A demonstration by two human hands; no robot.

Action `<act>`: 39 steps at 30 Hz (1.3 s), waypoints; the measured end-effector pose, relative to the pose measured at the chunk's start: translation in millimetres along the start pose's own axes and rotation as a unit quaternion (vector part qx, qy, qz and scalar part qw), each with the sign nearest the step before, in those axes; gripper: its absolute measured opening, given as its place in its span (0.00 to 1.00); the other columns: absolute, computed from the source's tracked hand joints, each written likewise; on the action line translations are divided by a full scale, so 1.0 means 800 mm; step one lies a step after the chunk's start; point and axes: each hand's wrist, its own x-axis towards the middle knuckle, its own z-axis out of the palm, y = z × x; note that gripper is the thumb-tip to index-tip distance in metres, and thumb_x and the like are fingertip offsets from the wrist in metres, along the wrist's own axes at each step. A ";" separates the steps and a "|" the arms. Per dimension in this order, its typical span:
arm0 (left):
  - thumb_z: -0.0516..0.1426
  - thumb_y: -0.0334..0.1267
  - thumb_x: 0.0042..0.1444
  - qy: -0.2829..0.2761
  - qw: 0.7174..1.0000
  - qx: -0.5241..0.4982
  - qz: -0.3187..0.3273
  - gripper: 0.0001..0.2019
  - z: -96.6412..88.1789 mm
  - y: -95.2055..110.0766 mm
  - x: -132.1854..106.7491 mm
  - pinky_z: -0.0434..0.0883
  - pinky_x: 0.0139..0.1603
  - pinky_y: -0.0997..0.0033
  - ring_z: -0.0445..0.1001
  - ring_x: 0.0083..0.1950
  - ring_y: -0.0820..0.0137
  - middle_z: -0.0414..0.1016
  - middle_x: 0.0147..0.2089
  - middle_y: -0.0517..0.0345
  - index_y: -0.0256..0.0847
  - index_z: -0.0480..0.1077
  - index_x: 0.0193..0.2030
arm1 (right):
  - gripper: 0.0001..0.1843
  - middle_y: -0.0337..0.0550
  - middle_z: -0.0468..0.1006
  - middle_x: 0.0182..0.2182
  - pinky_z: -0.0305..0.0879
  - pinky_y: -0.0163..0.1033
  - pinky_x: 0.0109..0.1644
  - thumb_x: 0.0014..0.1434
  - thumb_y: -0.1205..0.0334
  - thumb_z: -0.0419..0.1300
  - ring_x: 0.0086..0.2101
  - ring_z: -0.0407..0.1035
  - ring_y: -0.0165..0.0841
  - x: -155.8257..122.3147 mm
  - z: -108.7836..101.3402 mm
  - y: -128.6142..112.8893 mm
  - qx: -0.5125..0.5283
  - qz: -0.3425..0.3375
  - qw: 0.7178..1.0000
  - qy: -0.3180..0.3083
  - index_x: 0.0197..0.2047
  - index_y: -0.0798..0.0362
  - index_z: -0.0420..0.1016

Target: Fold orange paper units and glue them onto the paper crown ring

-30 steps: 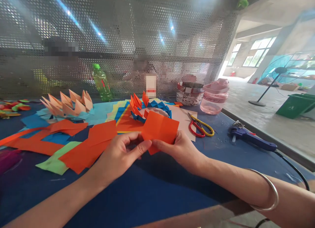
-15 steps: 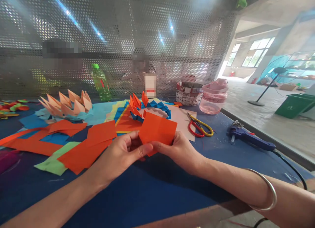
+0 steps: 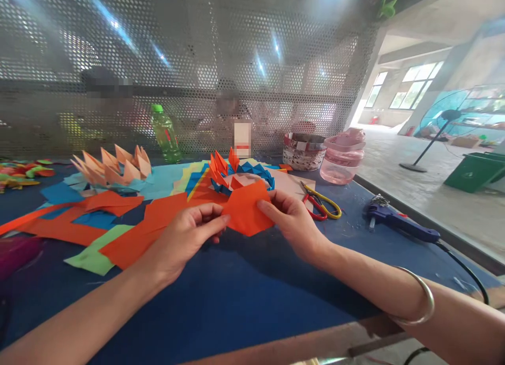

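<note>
Our left hand point(image 3: 185, 239) and right hand point(image 3: 294, 225) meet above the table point(image 3: 236, 302), which is covered in smooth dark blue. Each hand pinches one side of a folded orange paper point(image 3: 246, 212): the left thumb and fingertips close on its left edge, and the right fingers close over its upper right corner. The paper is matte and creased into an angular, roughly five-sided shape. It is held just off the blue surface, between the two hands. A plain silver metal bangle point(image 3: 418, 307) circles our right forearm.

Just beyond the left hand lie flat cut sheets of orange paper point(image 3: 158, 223) and a pale green scrap point(image 3: 94, 254), overlapping loosely. To the right rest scissors point(image 3: 321, 204) with red and yellow loop handles, and further right a blue glue gun point(image 3: 398, 223) with a black cord.

Behind the held paper sits a ring of interlocked folded units point(image 3: 240, 175), blue with pointed orange tips. To the left is a crown of peach paper points point(image 3: 112, 168).

At the far edge stand a translucent green plastic bottle point(image 3: 165, 133), a round woven paper basket point(image 3: 303, 150) and a clear pink lidded jar point(image 3: 342, 157). All three stand before a perforated metal screen point(image 3: 236, 65).
</note>
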 end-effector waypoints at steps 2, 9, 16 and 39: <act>0.67 0.41 0.46 0.034 0.999 -0.029 -0.005 0.09 -0.001 0.002 0.001 0.64 0.28 0.81 0.65 0.27 0.78 0.72 0.26 0.65 0.39 0.76 0.30 | 0.12 0.39 0.79 0.34 0.68 0.35 0.39 0.55 0.54 0.64 0.35 0.73 0.32 -0.001 0.002 0.003 -0.005 0.005 1.000 -0.027 0.39 0.53 0.74; 0.70 0.42 0.44 -0.032 0.981 -0.171 -0.080 0.12 -0.002 0.000 0.001 0.75 0.39 0.76 0.76 0.37 0.71 0.81 0.36 0.59 0.42 0.79 0.35 | 0.14 0.45 0.81 0.39 0.70 0.41 0.43 0.54 0.58 0.63 0.41 0.76 0.39 -0.007 0.006 0.008 -0.054 -0.010 0.996 -0.074 0.43 0.54 0.74; 0.71 0.46 0.40 -0.065 0.984 -0.117 -0.117 0.16 0.000 -0.003 -0.002 0.74 0.30 0.76 0.79 0.34 0.68 0.83 0.34 0.54 0.39 0.78 0.33 | 0.14 0.46 0.80 0.39 0.71 0.43 0.43 0.54 0.56 0.63 0.39 0.75 0.38 -0.005 0.004 0.007 -0.061 -0.031 0.996 -0.052 0.43 0.55 0.74; 0.58 0.47 0.56 -0.301 0.928 0.210 -0.063 0.14 -0.002 0.006 -0.010 0.64 0.24 0.80 0.69 0.25 0.75 0.71 0.24 0.64 0.38 0.73 0.28 | 0.15 0.37 0.77 0.25 0.57 0.32 0.28 0.57 0.52 0.63 0.25 0.62 0.25 -0.009 0.002 -0.011 -0.211 0.010 0.964 -0.162 0.32 0.57 0.81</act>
